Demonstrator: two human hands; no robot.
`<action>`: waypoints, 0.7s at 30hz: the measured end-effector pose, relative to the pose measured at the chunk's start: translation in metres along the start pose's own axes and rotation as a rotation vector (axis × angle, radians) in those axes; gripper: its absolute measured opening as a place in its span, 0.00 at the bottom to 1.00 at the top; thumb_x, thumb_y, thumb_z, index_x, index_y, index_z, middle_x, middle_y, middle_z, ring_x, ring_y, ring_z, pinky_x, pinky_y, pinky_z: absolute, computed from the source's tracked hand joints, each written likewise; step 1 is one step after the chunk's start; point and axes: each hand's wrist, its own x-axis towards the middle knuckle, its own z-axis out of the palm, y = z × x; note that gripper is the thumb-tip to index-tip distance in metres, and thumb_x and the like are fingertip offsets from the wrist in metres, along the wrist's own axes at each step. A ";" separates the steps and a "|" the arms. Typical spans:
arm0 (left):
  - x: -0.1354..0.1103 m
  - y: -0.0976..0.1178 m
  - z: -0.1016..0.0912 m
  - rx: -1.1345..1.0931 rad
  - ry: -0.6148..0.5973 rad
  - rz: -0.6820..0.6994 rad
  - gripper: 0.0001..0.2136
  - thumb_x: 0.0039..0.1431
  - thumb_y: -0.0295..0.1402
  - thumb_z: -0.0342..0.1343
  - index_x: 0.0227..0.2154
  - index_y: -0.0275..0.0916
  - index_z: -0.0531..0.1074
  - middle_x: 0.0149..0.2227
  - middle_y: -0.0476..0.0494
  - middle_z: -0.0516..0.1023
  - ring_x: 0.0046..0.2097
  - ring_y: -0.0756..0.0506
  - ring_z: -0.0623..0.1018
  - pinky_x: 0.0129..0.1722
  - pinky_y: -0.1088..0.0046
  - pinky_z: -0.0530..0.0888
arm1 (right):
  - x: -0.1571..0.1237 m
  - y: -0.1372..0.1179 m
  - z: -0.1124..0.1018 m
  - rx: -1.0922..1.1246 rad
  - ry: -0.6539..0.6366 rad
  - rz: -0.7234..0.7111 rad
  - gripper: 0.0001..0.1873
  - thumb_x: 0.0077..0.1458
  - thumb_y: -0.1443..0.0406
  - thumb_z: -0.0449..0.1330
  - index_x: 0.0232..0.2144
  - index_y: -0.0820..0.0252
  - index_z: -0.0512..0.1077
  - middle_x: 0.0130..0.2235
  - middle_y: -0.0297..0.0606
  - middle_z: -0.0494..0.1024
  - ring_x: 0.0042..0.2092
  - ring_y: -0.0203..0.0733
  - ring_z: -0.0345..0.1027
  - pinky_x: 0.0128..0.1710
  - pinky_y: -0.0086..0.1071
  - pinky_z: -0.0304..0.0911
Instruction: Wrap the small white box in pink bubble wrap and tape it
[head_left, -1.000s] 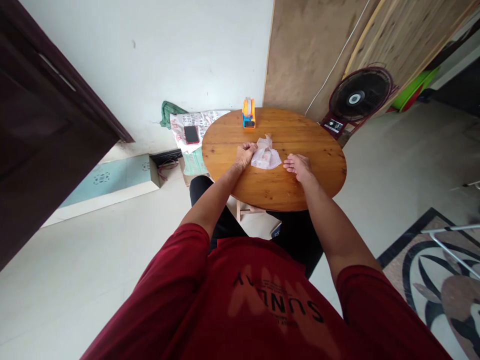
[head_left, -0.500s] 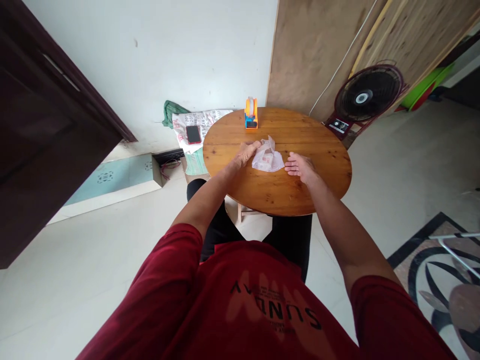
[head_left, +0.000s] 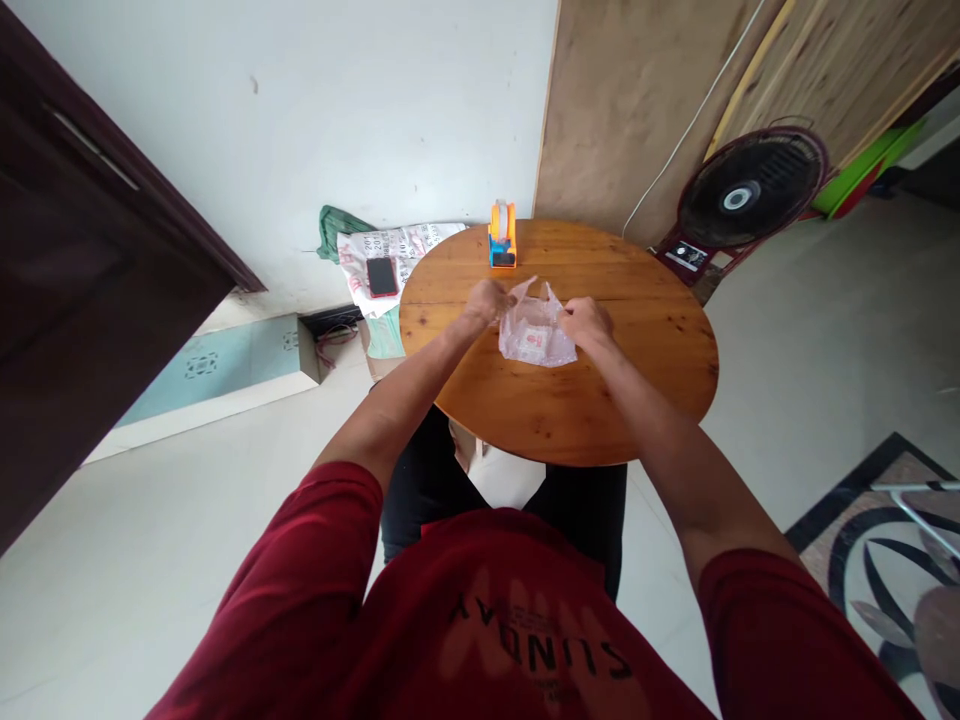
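Observation:
A thin, see-through pinkish plastic bag (head_left: pixel 550 352) lies in the middle of the round wooden table (head_left: pixel 540 420). Inside it shows a small whitish item (head_left: pixel 533 340) with a red mark; its kind I cannot make out. My left hand (head_left: pixel 489 300) is closed on the bag's upper left side. On the upper right side, the fingers of my right hand (head_left: pixel 587 321) pinch the plastic. Between the two hands the bag's top edges stand up, spread apart.
An orange and blue tape dispenser (head_left: pixel 502 236) stands at the table's far edge. Left of the table, a phone (head_left: pixel 382 277) lies on a printed white sack (head_left: pixel 352 262). A dark fan (head_left: pixel 750 190) stands beyond the table's right side.
My right hand has gone from open beside the bag to gripping its right side. The bag's top is now pulled wider between both hands. The view has shifted slightly.

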 end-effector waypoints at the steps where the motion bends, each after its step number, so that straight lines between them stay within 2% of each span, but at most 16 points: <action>1: -0.003 -0.003 -0.009 0.034 -0.017 -0.074 0.13 0.66 0.38 0.59 0.47 0.34 0.74 0.46 0.41 0.77 0.46 0.44 0.79 0.46 0.62 0.79 | 0.000 0.007 -0.003 -0.023 0.002 -0.006 0.20 0.49 0.67 0.66 0.13 0.54 0.63 0.22 0.39 0.72 0.39 0.49 0.73 0.31 0.32 0.63; 2: -0.006 -0.005 -0.018 0.055 -0.032 -0.129 0.16 0.67 0.40 0.57 0.52 0.36 0.71 0.51 0.39 0.75 0.49 0.43 0.78 0.48 0.59 0.79 | 0.000 0.014 -0.007 -0.045 -0.001 -0.008 0.20 0.51 0.66 0.66 0.13 0.54 0.63 0.21 0.38 0.71 0.37 0.48 0.73 0.30 0.32 0.62; 5: -0.015 -0.015 -0.037 0.101 -0.036 -0.204 0.17 0.67 0.40 0.56 0.54 0.37 0.71 0.54 0.38 0.74 0.51 0.43 0.77 0.50 0.58 0.78 | -0.002 0.032 -0.013 -0.105 -0.017 -0.010 0.20 0.54 0.65 0.63 0.13 0.54 0.64 0.18 0.37 0.69 0.32 0.46 0.71 0.27 0.32 0.58; 6: -0.016 -0.017 -0.039 0.110 -0.028 -0.208 0.15 0.67 0.40 0.57 0.51 0.36 0.72 0.51 0.39 0.76 0.49 0.43 0.78 0.48 0.60 0.78 | -0.002 0.036 -0.014 -0.123 -0.016 -0.014 0.19 0.55 0.64 0.63 0.14 0.54 0.65 0.18 0.37 0.70 0.32 0.46 0.71 0.27 0.32 0.57; 8: -0.014 -0.021 -0.040 0.125 0.002 -0.193 0.08 0.61 0.35 0.62 0.37 0.35 0.76 0.38 0.42 0.79 0.42 0.44 0.79 0.43 0.66 0.77 | -0.001 0.039 -0.012 -0.158 0.000 -0.025 0.17 0.55 0.64 0.62 0.16 0.54 0.66 0.21 0.38 0.73 0.33 0.46 0.71 0.28 0.32 0.56; 9: -0.012 -0.022 -0.039 0.131 0.020 -0.180 0.06 0.57 0.32 0.65 0.29 0.35 0.75 0.29 0.45 0.77 0.38 0.44 0.78 0.40 0.68 0.75 | 0.001 0.039 -0.010 -0.174 0.011 -0.030 0.16 0.56 0.64 0.61 0.17 0.54 0.67 0.23 0.38 0.74 0.34 0.46 0.71 0.28 0.33 0.56; 11: -0.009 -0.018 -0.037 0.143 0.066 -0.152 0.11 0.48 0.25 0.67 0.18 0.39 0.70 0.18 0.49 0.68 0.34 0.43 0.77 0.37 0.70 0.72 | 0.006 0.040 -0.008 -0.200 0.030 -0.035 0.15 0.57 0.63 0.60 0.18 0.55 0.67 0.26 0.39 0.76 0.35 0.46 0.71 0.29 0.33 0.56; 13: -0.012 -0.006 -0.035 0.184 0.143 -0.075 0.10 0.45 0.23 0.67 0.20 0.40 0.71 0.18 0.51 0.67 0.34 0.44 0.76 0.38 0.71 0.70 | 0.010 0.040 -0.008 -0.211 0.031 -0.039 0.15 0.57 0.62 0.59 0.19 0.55 0.68 0.27 0.39 0.77 0.35 0.47 0.71 0.30 0.34 0.57; 15: -0.024 0.012 -0.035 0.298 0.261 0.134 0.08 0.47 0.26 0.65 0.31 0.40 0.75 0.26 0.49 0.74 0.34 0.45 0.76 0.39 0.70 0.70 | 0.011 0.041 -0.014 -0.208 0.014 -0.046 0.14 0.57 0.61 0.60 0.20 0.55 0.70 0.27 0.40 0.78 0.35 0.47 0.71 0.31 0.34 0.58; 16: -0.033 0.023 -0.034 0.355 0.269 0.253 0.10 0.51 0.27 0.63 0.38 0.39 0.76 0.31 0.46 0.77 0.35 0.45 0.76 0.39 0.70 0.70 | 0.009 0.040 -0.019 -0.201 0.010 -0.059 0.13 0.58 0.61 0.59 0.22 0.55 0.72 0.28 0.40 0.78 0.35 0.47 0.72 0.31 0.34 0.59; 18: -0.051 0.042 -0.030 0.415 0.169 0.434 0.11 0.57 0.30 0.57 0.44 0.38 0.75 0.38 0.42 0.78 0.37 0.46 0.77 0.40 0.70 0.72 | -0.003 0.031 -0.032 -0.178 0.038 -0.133 0.10 0.59 0.60 0.58 0.29 0.55 0.75 0.32 0.40 0.80 0.37 0.47 0.73 0.35 0.35 0.62; 21: -0.067 0.058 -0.019 0.509 -0.118 0.549 0.10 0.59 0.31 0.56 0.43 0.37 0.75 0.43 0.41 0.78 0.39 0.46 0.77 0.42 0.69 0.74 | -0.037 -0.001 -0.051 -0.133 0.172 -0.430 0.11 0.62 0.60 0.55 0.39 0.56 0.76 0.38 0.41 0.82 0.40 0.48 0.74 0.41 0.38 0.65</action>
